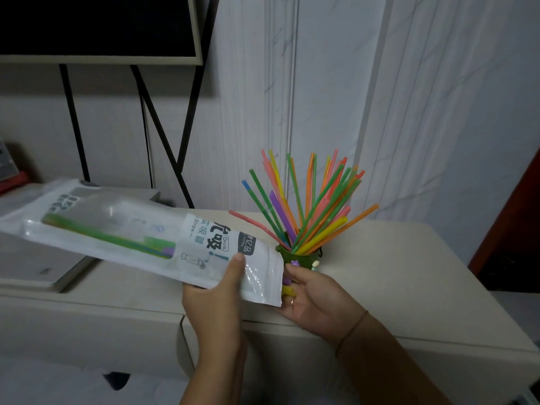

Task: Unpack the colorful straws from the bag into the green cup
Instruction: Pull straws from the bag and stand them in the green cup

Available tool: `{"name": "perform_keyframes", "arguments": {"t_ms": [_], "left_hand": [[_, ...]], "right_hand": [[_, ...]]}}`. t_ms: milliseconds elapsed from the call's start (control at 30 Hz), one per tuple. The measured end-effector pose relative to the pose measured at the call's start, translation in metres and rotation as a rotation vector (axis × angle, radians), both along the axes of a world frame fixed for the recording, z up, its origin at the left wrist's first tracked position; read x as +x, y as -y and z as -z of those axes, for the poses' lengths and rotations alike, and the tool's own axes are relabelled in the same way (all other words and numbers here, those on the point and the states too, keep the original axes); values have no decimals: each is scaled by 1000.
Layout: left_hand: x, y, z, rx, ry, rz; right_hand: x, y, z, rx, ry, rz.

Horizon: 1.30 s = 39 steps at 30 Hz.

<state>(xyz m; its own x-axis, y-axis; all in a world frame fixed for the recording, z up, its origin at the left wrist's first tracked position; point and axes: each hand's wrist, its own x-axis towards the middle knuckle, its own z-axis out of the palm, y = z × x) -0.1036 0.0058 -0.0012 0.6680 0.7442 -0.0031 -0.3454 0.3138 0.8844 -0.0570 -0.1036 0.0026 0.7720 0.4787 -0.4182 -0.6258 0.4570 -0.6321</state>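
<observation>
Straw bag in left hand

A white-and-clear bag slants from ten o'clock down to its open mouth at seven o'clock of the small green cup, where bright straws fan upward; a few last straws remain inside.

The bag is showing glossy, crinkled plastic film. The straws are showing smooth, bright plastic. The cabinet top is presenting a matt, smooth finish.
</observation>
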Motion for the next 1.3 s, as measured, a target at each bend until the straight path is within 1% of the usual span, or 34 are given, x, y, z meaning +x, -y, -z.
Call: {"name": "perform_keyframes", "arguments": {"t_ms": [67,133,167,233,300,467,633,733,800,867,967,1100,1200,1300], "left_hand": [[2,-3,2,-62,-8,1],[4,-5,4,-139,-11,9],[4,-5,4,-170,-15,14],[5,-6,5,-226,-22,34],[6,-8,5,-297,-24,64],[8,-17,7,-485,-8,137],[11,-23,11,-556,2,155],[13,-23,13,-576,-2,158],[14,-22,14,-580,-9,173],[13,-20,14,-578,-35,207],[13,-20,9,-608,-40,212],[15,-29,9,-639,26,171],[16,-29,12,-632,-5,191],[15,-23,14,-610,-50,219]], "right_hand": [[1,3,0,-133,70,20],[1,7,0,-345,201,17],[1,9,1,-418,275,15],[1,13,0,-482,406,30],[2,17,-2,-502,489,63],[9,30,-8,-493,555,137],[15,43,-12,-406,525,220],[16,42,-12,-354,515,211],[14,37,-10,-276,496,159],[12,32,-9,-187,436,121],[14,33,-11,-102,379,138],[20,47,-17,-118,362,250],[22,51,-17,-101,360,287],[18,41,-13,-107,384,250]]}}
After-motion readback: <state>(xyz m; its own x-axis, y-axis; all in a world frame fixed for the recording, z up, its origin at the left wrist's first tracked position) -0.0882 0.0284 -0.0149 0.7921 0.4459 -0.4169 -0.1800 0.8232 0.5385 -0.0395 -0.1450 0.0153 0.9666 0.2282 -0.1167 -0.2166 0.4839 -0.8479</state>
